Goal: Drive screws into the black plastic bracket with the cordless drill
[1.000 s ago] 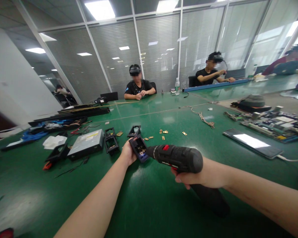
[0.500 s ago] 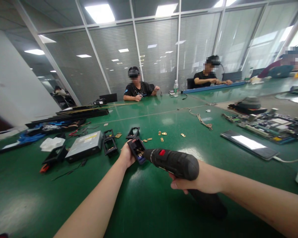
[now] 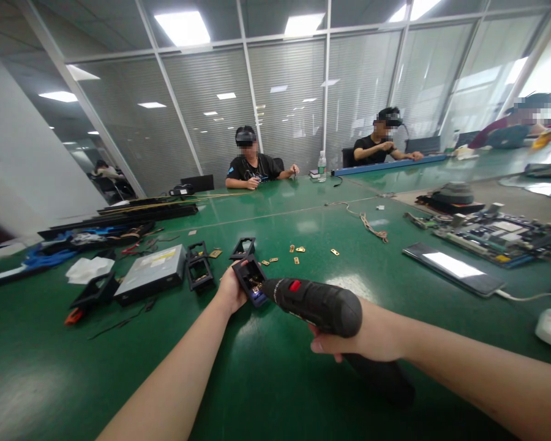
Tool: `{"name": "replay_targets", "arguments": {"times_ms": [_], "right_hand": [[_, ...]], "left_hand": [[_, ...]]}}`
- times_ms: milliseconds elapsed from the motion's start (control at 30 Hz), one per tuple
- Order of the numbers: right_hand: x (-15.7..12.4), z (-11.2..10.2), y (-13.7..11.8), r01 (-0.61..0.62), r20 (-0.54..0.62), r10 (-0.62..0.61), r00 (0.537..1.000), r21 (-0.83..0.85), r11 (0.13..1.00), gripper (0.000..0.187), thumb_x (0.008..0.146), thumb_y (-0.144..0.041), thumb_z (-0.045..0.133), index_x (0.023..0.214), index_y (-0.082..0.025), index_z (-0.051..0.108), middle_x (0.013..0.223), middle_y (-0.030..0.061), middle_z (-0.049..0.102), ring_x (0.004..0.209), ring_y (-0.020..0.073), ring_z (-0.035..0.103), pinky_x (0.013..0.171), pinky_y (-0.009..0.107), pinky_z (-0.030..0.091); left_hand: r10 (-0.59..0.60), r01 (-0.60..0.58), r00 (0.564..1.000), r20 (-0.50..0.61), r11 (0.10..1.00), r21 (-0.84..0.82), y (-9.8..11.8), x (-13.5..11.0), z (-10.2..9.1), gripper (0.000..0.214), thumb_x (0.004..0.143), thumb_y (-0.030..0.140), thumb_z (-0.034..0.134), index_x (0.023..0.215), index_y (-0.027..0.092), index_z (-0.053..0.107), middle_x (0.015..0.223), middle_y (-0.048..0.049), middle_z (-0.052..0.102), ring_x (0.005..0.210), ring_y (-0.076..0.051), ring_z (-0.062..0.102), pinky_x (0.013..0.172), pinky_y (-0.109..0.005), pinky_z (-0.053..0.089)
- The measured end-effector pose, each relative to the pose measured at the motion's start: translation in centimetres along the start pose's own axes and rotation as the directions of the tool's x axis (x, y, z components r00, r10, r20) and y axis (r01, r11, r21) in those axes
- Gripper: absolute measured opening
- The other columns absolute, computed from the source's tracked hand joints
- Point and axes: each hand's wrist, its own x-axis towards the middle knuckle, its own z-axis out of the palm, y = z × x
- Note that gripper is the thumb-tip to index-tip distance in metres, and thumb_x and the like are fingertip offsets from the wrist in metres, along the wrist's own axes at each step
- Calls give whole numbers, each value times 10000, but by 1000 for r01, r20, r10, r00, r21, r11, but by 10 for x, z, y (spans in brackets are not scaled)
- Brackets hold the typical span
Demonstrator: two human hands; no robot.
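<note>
My left hand [image 3: 231,288] is closed round a small black open-topped housing [image 3: 250,279], tilted up off the green table [image 3: 275,380]. Brass parts show inside it. My right hand [image 3: 367,334] grips a black electric screwdriver [image 3: 316,301] with a red switch. The screwdriver's tip points into the housing's opening. Both forearms reach in from the bottom edge.
Left of my hands lie a grey optical drive [image 3: 151,272], more black housings [image 3: 198,269] and a white cloth [image 3: 86,268]. Small brass plates [image 3: 298,250] are scattered ahead. A phone [image 3: 452,268] and circuit boards [image 3: 491,236] lie right. Other people sit at the far side.
The view has shifted slightly; my hands, the housing and the screwdriver keep the same hold and pose. The person opposite has stretched one hand out onto the table.
</note>
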Motion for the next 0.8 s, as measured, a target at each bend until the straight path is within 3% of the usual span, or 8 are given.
{"name": "replay_targets", "arguments": {"times_ms": [167,367,800], "right_hand": [[2,-1,1,9,0,-9,1000,-9,1000,283,801,-241,752,1049,-192,624,709,-32,610,534,129,623,490,223,481],[2,2,1,-22,-40,21,999,-28,999,217,780,-256,771,901,-170,612,710,-19,623,535,122,630,499,216,499],[4,-1,3,-21,4,21,1000,53,998,254,766,-224,781,967,-153,642,761,-12,641,543,105,629,503,202,500]], "left_hand": [[22,-22,1000,9,999,26,-1,2,-2,219,869,275,516,832,133,679,736,-87,706,619,-216,673,612,-338,560],[19,-19,1000,2,999,26,-1,4,-3,208,858,270,529,841,133,684,720,-89,700,609,-224,672,596,-349,561],[9,-8,1000,-27,999,40,3,-2,0,238,885,273,506,790,141,680,682,-83,699,575,-208,668,562,-324,561]]}}
